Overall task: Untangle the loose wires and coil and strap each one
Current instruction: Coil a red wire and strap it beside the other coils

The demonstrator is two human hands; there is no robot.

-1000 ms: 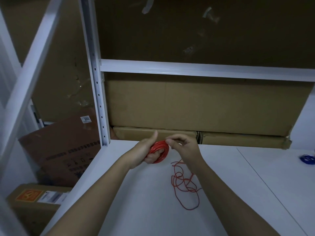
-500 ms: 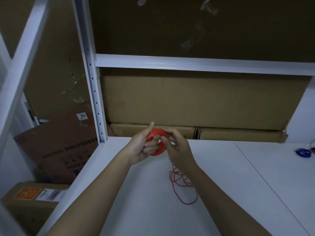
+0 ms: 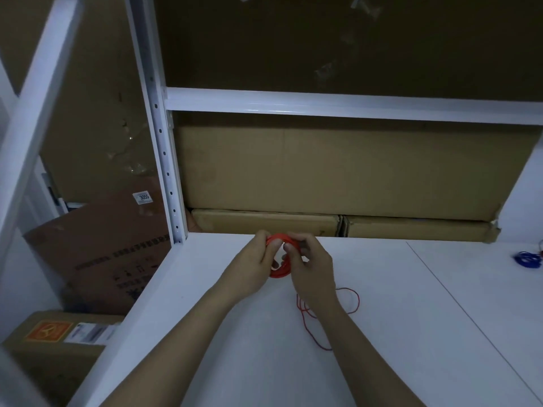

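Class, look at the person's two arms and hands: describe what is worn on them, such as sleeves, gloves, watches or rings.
Both forearms are bare right down to the frame's bottom edge, with no sleeves showing. The left hand and right hand wear no gloves. No watch, bracelet or ring is visible.

Red wire coil (image 3: 277, 271) half hidden behind left hand (image 3: 253, 267) and right hand (image 3: 308, 267); blue wire bundle (image 3: 529, 259) cut off at right edge.
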